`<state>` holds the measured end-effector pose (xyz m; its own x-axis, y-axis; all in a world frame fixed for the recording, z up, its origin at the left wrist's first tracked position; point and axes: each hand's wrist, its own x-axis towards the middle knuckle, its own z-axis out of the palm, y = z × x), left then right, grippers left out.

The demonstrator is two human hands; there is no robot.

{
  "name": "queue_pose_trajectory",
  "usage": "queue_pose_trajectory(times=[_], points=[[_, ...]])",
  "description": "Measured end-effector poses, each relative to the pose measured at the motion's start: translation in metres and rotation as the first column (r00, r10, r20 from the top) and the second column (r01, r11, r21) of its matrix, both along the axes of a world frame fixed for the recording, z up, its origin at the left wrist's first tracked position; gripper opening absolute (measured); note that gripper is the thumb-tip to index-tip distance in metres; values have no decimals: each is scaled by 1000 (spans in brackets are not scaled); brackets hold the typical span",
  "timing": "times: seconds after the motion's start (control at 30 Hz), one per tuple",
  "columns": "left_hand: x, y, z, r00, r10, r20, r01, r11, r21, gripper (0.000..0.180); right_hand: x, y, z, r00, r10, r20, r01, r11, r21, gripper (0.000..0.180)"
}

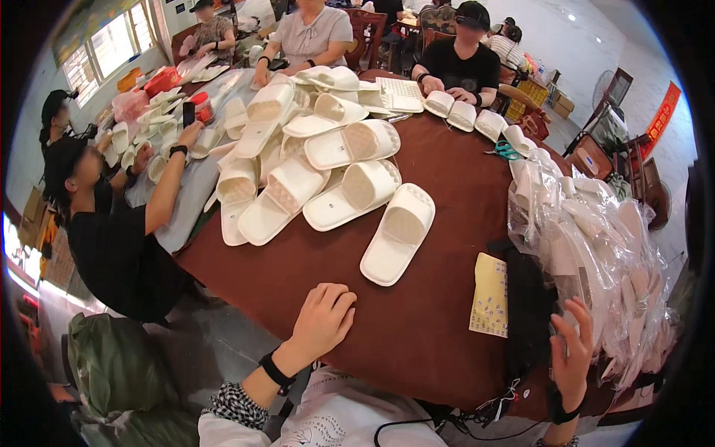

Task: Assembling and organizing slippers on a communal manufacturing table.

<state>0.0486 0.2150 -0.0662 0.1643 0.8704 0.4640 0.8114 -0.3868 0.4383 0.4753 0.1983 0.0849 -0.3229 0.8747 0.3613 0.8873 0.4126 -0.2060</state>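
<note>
My left hand [322, 320] rests palm down on the near edge of the round brown table [447, 223], fingers loosely curled, holding nothing. My right hand [572, 357] is raised at the table's right edge, fingers spread, touching a heap of clear plastic bags with white slippers [596, 253]. A single white slipper [398, 235] lies just beyond my left hand. A yellow sheet [490, 294] lies between my hands, next to a black bundle [529, 305].
A big pile of white slippers [313, 164] covers the table's far left. Teal scissors [506, 151] lie at the far right. Several people sit around the table; one in black [112, 231] reaches in from the left. A green sack [119, 365] stands on the floor at my left.
</note>
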Motion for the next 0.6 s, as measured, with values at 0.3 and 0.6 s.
queue_pose_trajectory(times=[0.3,0.6], points=[[-2,2,-4,999,-15,50,14,1000,20,20,-13,-23,-18,994,10,-108,-21,995,-98,28],[-1,1,-6,999,-10,52,7,999,50,18,7,-68,-47,954,-178,-242,144,978,-151,26]])
